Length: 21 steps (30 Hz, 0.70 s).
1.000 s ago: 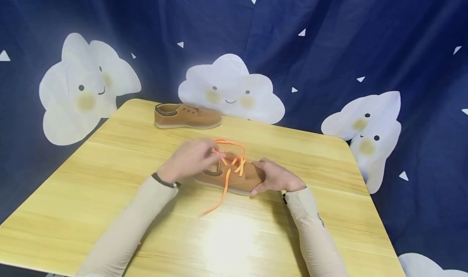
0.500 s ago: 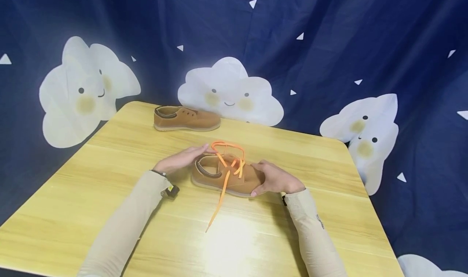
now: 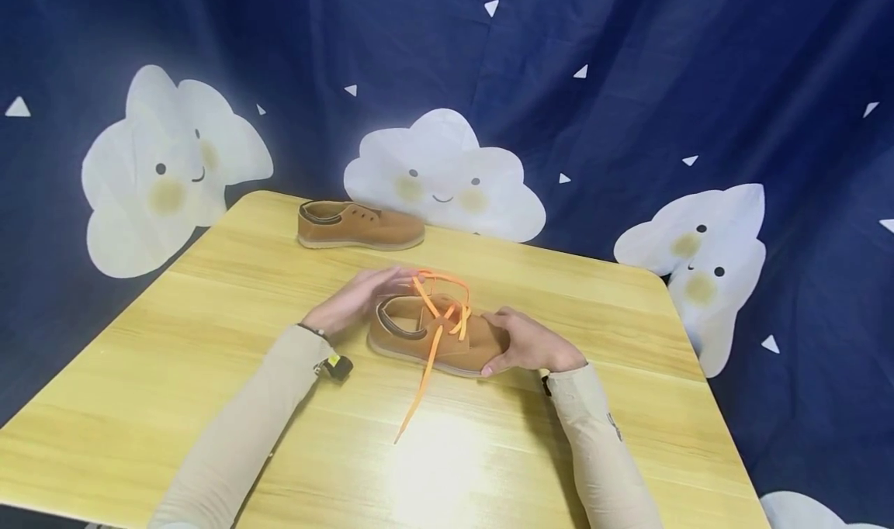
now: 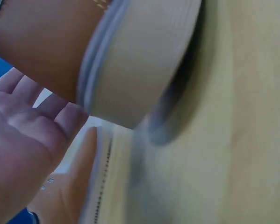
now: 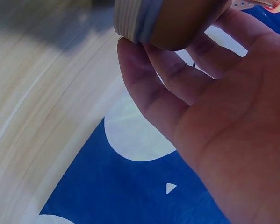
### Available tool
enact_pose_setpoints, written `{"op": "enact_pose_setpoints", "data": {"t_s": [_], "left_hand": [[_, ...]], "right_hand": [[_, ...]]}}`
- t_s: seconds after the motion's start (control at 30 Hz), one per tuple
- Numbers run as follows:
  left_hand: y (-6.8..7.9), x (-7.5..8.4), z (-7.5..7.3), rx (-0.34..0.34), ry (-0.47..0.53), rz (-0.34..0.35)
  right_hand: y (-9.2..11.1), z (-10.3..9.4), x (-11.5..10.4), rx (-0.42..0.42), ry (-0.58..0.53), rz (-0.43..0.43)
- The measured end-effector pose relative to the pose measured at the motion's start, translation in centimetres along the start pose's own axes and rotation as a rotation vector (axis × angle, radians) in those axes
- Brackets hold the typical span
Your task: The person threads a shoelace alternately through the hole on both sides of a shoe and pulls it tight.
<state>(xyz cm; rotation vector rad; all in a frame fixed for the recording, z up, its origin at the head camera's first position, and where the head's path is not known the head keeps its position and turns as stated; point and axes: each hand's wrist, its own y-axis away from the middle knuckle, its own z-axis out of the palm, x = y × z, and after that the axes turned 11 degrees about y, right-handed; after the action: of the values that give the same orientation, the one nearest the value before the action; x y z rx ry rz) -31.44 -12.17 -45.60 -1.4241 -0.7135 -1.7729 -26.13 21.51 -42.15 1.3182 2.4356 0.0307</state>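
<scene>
A brown shoe (image 3: 457, 352) with an orange lace (image 3: 423, 393) sits on the table, its toe pointing right. My right hand (image 3: 534, 341) grips the toe, the thumb on the near side and the fingers round the far side. At the heel, my left hand (image 3: 356, 300) reaches along the far side with fairly straight fingers, and its fingertips overlap the lace loop in the head view. The left wrist view shows the heel (image 4: 135, 51) close up with the palm beside it. One lace end hangs over the near side onto the table; the other loops behind the shoe's opening.
A second brown shoe (image 3: 377, 229), with bare eyelets, stands at the back left of the wooden table (image 3: 594, 304). Behind the table hangs a dark blue curtain (image 3: 573, 17) printed with clouds and white triangles.
My left hand has come away from the lace near the shoe's opening and moved to the far side of the heel. The lace's near end now hangs straighter. My right hand keeps its grip.
</scene>
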Motion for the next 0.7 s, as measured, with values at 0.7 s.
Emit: {"op": "enact_pose_setpoints", "data": {"t_s": [0.7], "left_hand": [[1.6,4.6,7.3,-0.069,-0.425,0.287]], "right_hand": [[-3.3,-2.1,-6.6,0.516,-0.593,-0.146]]}}
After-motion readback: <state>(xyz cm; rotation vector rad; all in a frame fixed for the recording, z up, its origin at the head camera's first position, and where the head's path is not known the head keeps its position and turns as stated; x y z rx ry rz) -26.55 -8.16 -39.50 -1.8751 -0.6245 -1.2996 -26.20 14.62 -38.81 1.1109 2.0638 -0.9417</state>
